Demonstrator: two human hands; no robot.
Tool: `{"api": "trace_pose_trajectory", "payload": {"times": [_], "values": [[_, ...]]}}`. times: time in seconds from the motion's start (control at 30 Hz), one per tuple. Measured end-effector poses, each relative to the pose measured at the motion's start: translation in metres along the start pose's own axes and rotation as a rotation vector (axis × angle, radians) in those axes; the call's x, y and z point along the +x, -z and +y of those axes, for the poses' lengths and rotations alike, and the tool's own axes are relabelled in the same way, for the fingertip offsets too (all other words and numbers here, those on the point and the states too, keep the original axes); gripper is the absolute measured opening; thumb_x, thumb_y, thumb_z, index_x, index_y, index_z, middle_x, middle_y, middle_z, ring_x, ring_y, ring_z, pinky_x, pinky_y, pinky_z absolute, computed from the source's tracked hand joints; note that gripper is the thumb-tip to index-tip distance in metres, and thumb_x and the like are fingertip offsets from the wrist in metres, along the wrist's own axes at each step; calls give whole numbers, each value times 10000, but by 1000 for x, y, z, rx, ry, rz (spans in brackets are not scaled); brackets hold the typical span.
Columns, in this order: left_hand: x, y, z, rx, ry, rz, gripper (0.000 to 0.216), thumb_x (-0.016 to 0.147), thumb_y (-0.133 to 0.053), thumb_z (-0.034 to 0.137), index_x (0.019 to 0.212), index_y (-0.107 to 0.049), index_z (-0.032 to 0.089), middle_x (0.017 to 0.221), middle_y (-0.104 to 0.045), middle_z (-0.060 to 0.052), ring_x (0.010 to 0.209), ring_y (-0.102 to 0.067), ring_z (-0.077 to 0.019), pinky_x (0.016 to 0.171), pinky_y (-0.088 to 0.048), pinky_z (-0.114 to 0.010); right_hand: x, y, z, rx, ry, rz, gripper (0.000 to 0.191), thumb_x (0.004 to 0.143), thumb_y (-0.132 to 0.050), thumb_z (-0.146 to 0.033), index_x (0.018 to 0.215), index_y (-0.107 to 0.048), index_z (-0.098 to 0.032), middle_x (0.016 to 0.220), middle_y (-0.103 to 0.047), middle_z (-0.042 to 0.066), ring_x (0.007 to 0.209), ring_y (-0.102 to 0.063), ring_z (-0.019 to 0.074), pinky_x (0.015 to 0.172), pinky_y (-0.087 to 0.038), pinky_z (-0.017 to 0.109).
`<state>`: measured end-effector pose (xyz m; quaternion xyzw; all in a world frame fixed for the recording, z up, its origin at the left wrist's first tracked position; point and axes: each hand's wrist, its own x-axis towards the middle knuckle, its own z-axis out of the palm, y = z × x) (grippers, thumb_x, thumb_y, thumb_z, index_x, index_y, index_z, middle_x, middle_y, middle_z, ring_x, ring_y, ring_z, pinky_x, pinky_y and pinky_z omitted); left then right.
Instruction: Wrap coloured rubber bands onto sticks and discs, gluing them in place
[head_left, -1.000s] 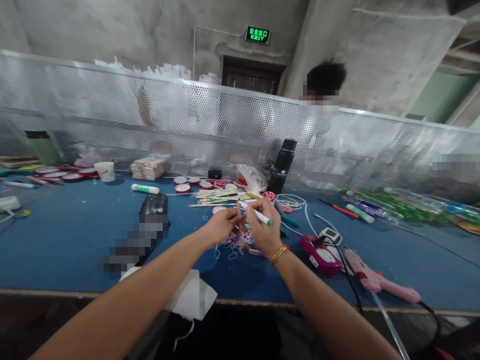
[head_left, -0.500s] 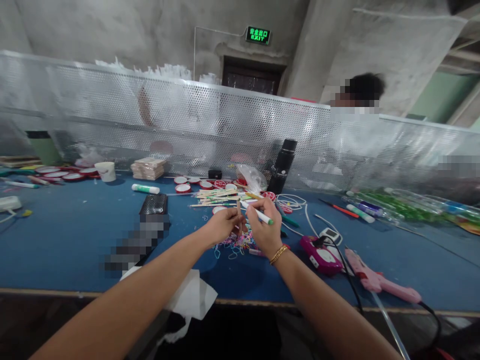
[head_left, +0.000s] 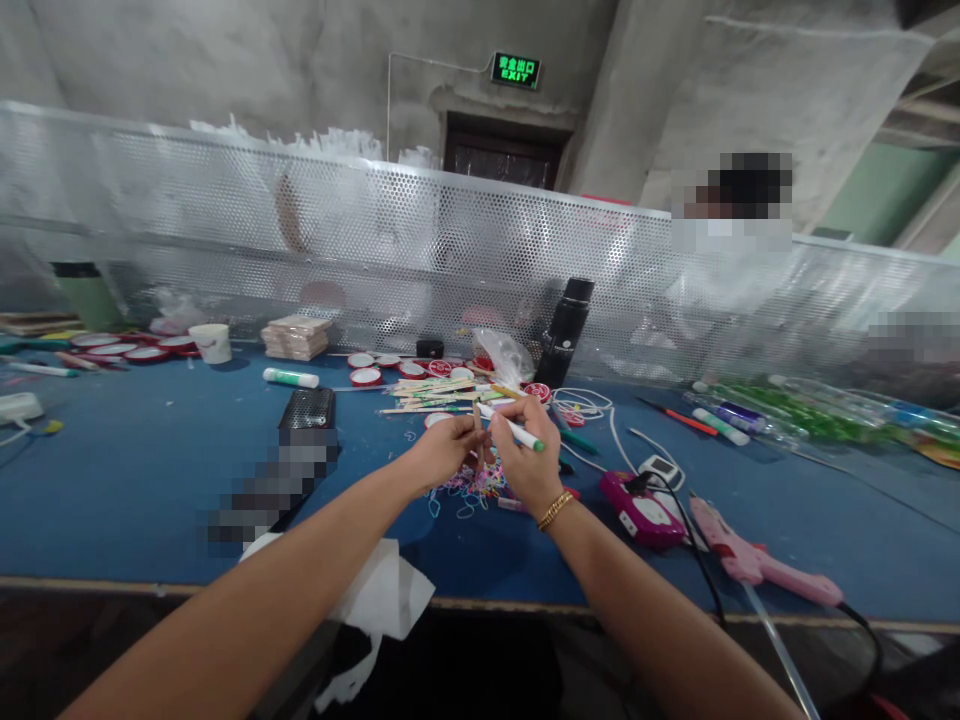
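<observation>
My left hand (head_left: 448, 452) is closed on a thin wooden stick (head_left: 478, 424), held upright between thumb and fingers. In my right hand (head_left: 529, 450) is a white marker with a green end (head_left: 525, 434), gripped like a pen with its tip pointing at the stick. The tip is close to the stick; whether it touches I cannot tell. Below both hands lies a heap of small coloured rubber bands (head_left: 472, 482). Just beyond them is a pile of pale wooden sticks (head_left: 431, 394), some with green marks.
A black bottle (head_left: 564, 333) stands behind my right hand. Rightward lie a magenta power strip (head_left: 641, 512) and a pink glue gun (head_left: 757, 562) with cables. At left are a glue stick (head_left: 291, 378), a black case (head_left: 307, 410) and a paper cup (head_left: 211, 343). Another person is behind the perforated screen (head_left: 337, 240).
My right hand and the marker have shifted very slightly. My left hand keeps the stick in the same place. The person behind the screen has moved a little to the right.
</observation>
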<state>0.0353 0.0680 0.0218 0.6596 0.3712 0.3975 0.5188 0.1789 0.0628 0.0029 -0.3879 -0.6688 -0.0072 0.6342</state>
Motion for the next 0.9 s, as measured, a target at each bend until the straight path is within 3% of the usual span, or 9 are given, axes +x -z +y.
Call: {"api": "trace_pose_trajectory", "payload": {"times": [0.57, 0.9], "values": [[-1, 0, 1, -8, 3, -1, 235, 835, -653, 346, 731, -595, 143, 647, -641, -18, 534, -542, -94, 518, -404, -206, 0, 0, -1, -10, -1, 29, 89, 846, -559, -250, 764, -542, -221, 761, -607, 15, 769, -570, 194, 688, -433, 335], [-4, -3, 6, -14, 45, 20, 181, 893, -566, 204, 730, -588, 130, 664, -636, -24, 524, -541, -84, 502, -377, -200, 1, 1, 1, -25, -4, 34, 88, 843, -563, -243, 764, -538, -217, 768, -599, 12, 767, -571, 191, 704, -433, 340]]}}
